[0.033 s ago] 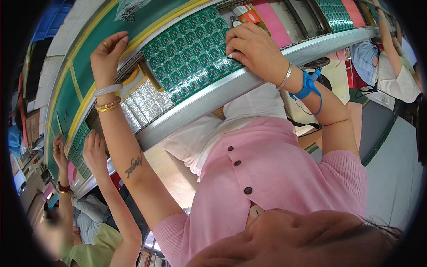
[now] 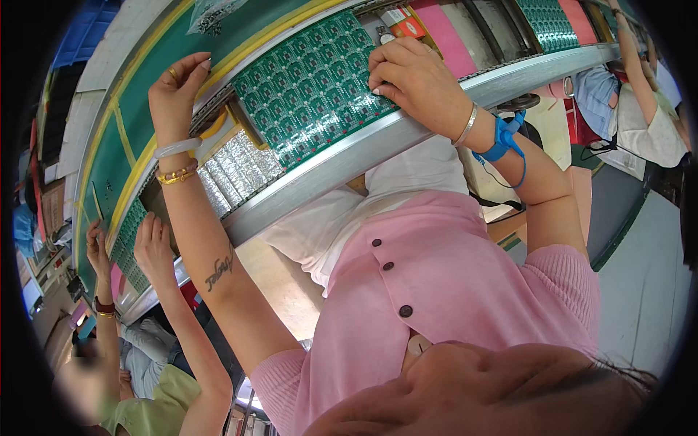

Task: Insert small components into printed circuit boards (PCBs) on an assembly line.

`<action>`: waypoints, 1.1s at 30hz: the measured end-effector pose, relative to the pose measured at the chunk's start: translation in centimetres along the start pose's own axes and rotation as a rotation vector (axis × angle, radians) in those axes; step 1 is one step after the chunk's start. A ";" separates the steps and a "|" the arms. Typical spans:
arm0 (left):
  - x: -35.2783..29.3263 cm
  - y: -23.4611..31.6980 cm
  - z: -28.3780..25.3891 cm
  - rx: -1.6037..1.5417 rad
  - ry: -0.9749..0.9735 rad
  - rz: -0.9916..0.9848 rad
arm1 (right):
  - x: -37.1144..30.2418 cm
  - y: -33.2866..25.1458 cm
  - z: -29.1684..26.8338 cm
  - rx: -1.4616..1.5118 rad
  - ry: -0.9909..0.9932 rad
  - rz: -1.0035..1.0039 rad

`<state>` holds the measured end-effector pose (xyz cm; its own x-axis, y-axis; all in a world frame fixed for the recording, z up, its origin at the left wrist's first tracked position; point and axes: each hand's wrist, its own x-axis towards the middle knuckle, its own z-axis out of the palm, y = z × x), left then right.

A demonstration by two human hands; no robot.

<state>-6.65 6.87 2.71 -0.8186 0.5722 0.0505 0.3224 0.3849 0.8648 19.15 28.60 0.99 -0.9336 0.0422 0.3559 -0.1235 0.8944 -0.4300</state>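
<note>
The green circuit panel point(image 2: 309, 94) lies between the left hand point(image 2: 177, 89), fingers pinched together beside the panel's corner, and the right hand point(image 2: 420, 78), fingers curled at its right end; grip there cannot be determined.

At 11 o'clock, clear plastic bag point(image 2: 212, 13) (small dark pieces showing at lower end) on green flat work surface point(image 2: 138, 91) with yellow tape point(image 2: 123, 136). At 10, bright-blue plastic container point(image 2: 83, 29). Between 12 and 1, small orange-and-white box point(image 2: 408, 24). Toward 8, co-worker in light-green top point(image 2: 142, 403).
</note>
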 end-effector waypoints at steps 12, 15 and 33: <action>-5.6 1.6 -0.3 -0.175 -0.163 -0.011 | 4.0 -0.2 -1.0 0.056 -0.039 -0.139; -7.3 1.4 0.0 -0.161 -0.176 0.063 | 10.3 -0.6 0.8 0.159 -0.063 -0.160; -11.3 4.8 4.2 0.242 -0.254 0.214 | 18.8 -0.8 8.9 0.099 0.177 -0.159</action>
<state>6.09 5.29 4.23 -0.5871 0.8068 0.0657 0.6001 0.3794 0.7042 -1.28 24.74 0.64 -0.8272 -0.0105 0.5619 -0.3048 0.8484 -0.4328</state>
